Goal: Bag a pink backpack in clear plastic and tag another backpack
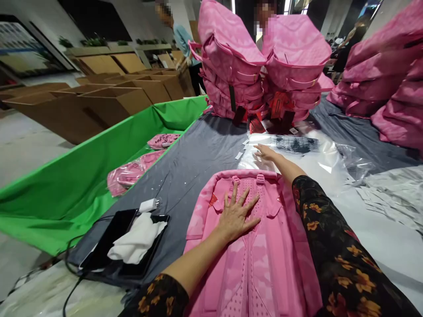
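A pink backpack [254,264] lies on the table before me, its padded back and straps facing up. My left hand [238,215] rests on its upper part, palm down with the fingers spread. Beyond the top of the pack, my right hand [265,152] stretches over a pile of clear plastic bags [297,154], its fingers extended and nothing visible in them. Whether it touches the plastic I cannot tell. Small white tags [239,155] lie just left of those bags.
Stacked pink backpacks [231,66] with red tags stand at the back, more [380,75] at right. On the left are two dark tablets [109,240], a white cloth [137,240], a charger [148,205], and a green-lined trough [82,185] holding bagged pink items. Cardboard boxes [109,105] and a person [183,42] are behind.
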Available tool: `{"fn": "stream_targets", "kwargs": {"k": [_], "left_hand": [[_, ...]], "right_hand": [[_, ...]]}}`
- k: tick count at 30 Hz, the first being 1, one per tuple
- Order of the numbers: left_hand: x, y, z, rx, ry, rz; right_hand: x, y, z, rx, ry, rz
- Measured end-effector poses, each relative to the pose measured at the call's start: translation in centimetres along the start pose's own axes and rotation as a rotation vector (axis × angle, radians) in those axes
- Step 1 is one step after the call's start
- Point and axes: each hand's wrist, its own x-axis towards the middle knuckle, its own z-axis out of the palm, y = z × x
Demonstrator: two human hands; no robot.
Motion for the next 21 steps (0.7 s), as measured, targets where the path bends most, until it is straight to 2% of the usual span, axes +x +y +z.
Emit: {"fn": "stream_targets", "kwargs": {"k": [2, 4, 8, 10, 14, 17, 19, 21], "left_hand": [[-0.1, -0.2, 0.2, -0.002, 0.008, 0.000], [-0.1, -0.3, 0.3, -0.006, 0.012, 0.001], [0.1, -0.2, 0.0, -0.019, 0.006, 0.003], [0.2, -0.1, -0.1, -0.034, -0.001, 0.000], [0.4, 0.0, -0.1, -0.050, 0.002, 0.000], [0.6, 0.0, 0.0, -0.046, 0.025, 0.012], [0.6, 0.0, 0.0, -0.043, 0.050, 0.019], [0.6, 0.1, -0.1, -0.052, 0.061, 0.021]], "right_hand": [[1.0, -0.5, 0.8, -0.016, -0.041, -0.015], [0.3, -0.4, 1.4, -0.056, -0.054, -0.034], [-4.3, 0.0, 1.7, -0.253, -0.015, -0.205], [-6.6, -0.2, 1.5, -0.309, -0.055, -0.231], [-9.3, -1.6, 0.9, -0.338, -0.146, -0.110], [-10.5, -1.6, -0.9, -0.377, -0.101, 0.009], [-12.4, 0.1, -3.3, -0.408, -0.040, 0.132], [-16.0, 3.4, -6.4, -0.443, 0.003, 0.272]]}}
